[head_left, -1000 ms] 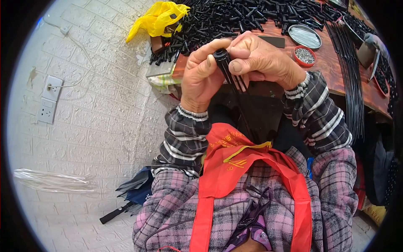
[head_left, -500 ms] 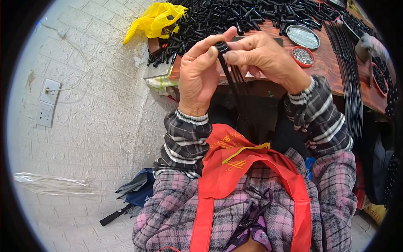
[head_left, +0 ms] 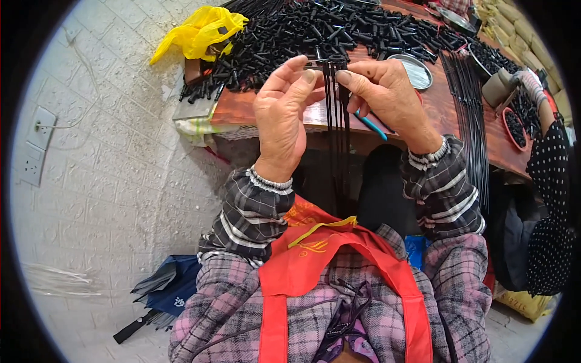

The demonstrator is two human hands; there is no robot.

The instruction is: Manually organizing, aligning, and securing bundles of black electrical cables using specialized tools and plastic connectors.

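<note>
A bunch of thin black rods (head_left: 330,115), looking like umbrella ribs, hangs down from a small black top piece (head_left: 327,61) above the table's front edge. My left hand (head_left: 281,118) pinches this piece from the left between thumb and forefinger. From the right, my right hand (head_left: 387,97) is closed with its thumb on the rods just under the top. Its other fingertips are partly hidden behind them. Below my right fingers a turquoise-handled tool (head_left: 372,127) lies at the table edge.
Black tubular plastic parts (head_left: 321,30) cover the back of the reddish table (head_left: 242,109), with a yellow bag (head_left: 200,33) at left. A round tray of pale rods (head_left: 414,71) and long black rods (head_left: 469,115) lie right. Beyond them is another person's gloved hand (head_left: 531,88).
The rods now hang nearly straight and spread apart in a row, where before they were bunched and slanted. My hands have moved apart slightly. The view has shifted, uncovering the turquoise-handled tool.
</note>
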